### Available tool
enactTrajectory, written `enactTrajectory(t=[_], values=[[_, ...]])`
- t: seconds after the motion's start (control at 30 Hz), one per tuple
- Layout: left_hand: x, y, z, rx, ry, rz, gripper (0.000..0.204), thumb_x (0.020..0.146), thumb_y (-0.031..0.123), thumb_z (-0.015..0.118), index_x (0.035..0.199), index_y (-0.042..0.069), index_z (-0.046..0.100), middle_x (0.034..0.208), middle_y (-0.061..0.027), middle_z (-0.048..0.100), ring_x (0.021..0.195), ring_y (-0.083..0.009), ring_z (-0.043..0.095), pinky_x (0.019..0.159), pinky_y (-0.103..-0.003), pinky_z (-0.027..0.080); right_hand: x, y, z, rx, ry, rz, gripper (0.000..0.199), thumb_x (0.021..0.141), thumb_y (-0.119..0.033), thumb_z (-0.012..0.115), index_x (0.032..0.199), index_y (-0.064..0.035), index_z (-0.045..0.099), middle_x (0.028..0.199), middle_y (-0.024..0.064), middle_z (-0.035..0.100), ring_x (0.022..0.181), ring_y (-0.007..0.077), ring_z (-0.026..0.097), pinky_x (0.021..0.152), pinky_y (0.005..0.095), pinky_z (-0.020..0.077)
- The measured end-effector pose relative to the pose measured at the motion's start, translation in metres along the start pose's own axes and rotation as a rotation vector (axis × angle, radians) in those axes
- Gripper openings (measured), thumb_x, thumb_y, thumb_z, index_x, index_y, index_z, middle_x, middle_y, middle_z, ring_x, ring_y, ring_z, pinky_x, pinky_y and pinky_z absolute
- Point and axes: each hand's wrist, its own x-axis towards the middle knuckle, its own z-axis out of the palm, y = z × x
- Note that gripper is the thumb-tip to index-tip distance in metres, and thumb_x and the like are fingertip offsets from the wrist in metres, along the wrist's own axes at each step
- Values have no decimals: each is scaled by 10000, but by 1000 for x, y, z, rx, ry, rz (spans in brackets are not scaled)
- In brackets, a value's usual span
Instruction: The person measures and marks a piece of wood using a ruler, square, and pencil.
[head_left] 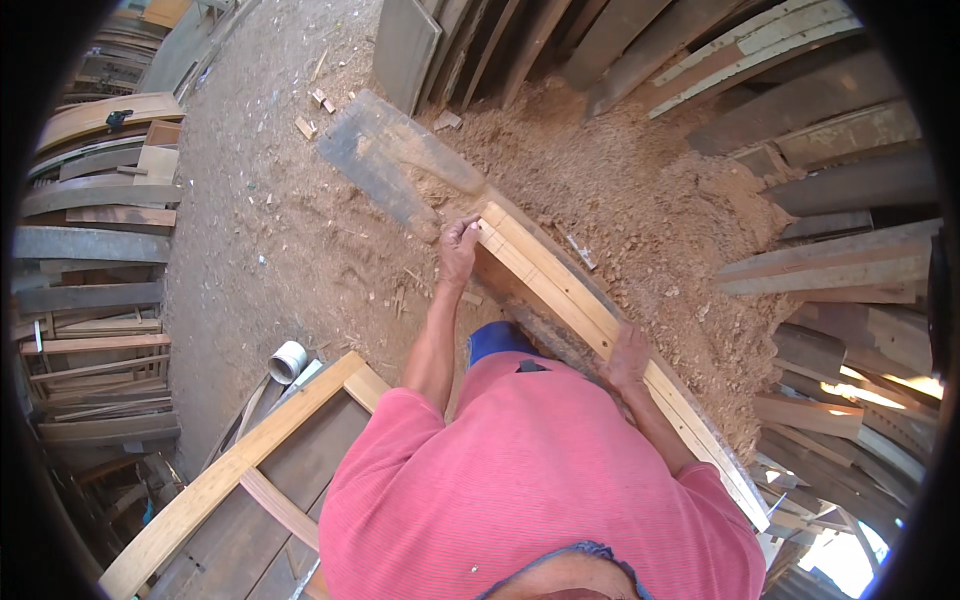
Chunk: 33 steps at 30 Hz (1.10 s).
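Observation:
I hold a long, curved pale wooden piece (560, 285) made of joined strips, running from the upper middle down to the lower right. My left hand (458, 248) grips its far end, fingers wrapped over the edge. My right hand (628, 355) grips the same piece further along, near my pink-shirted body. Under the piece lies a darker weathered plank (390, 160).
A heap of sawdust (640, 190) lies to the right on the dirt ground. Old planks lean at the top and right (830, 265). Stacked boards fill the left (90, 245). A curved wooden frame (230, 465) and a white pipe end (288, 360) sit at lower left.

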Motion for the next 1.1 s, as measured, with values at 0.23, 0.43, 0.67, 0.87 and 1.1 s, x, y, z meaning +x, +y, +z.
enactTrajectory(t=[0.23,0.43,0.67,0.87,1.1], values=[[0,-2,-2,-74,-38,-102,313,1064,140,621,1303,-42,708,1166,-54,737,1082,-119,652,986,-288,510,0,1,8,-77,-53,61,1017,657,-432,947,1458,-49,451,1362,185,509,1304,383,500,1094,532,418],[5,-12,-7,-113,-75,-113,310,1061,136,631,1301,-46,708,1132,-45,733,1051,-106,644,963,-279,514,1,-3,5,-69,-68,86,1027,651,-424,955,1463,-53,448,1350,190,507,1311,385,490,1090,521,423],[14,9,-10,-37,-145,-151,336,1056,160,649,1308,-58,693,1090,-41,738,994,-111,658,933,-281,529,-1,-4,6,-40,-41,88,1041,637,-406,959,1479,-67,449,1353,176,513,1307,379,490,1094,543,405],[33,28,-12,348,-194,-108,285,1056,246,654,1096,-25,732,829,-19,671,783,-95,564,724,-340,500,-2,-5,6,-62,-26,97,1030,636,-396,945,1479,-64,455,1349,170,514,1295,377,491,1098,542,402],[48,21,-25,320,-235,-60,293,1035,254,670,943,-20,717,715,4,576,711,-102,508,633,-360,446,-3,-5,5,-60,-45,99,995,661,-393,924,1474,-58,457,1370,172,510,1307,374,481,1107,537,400]])
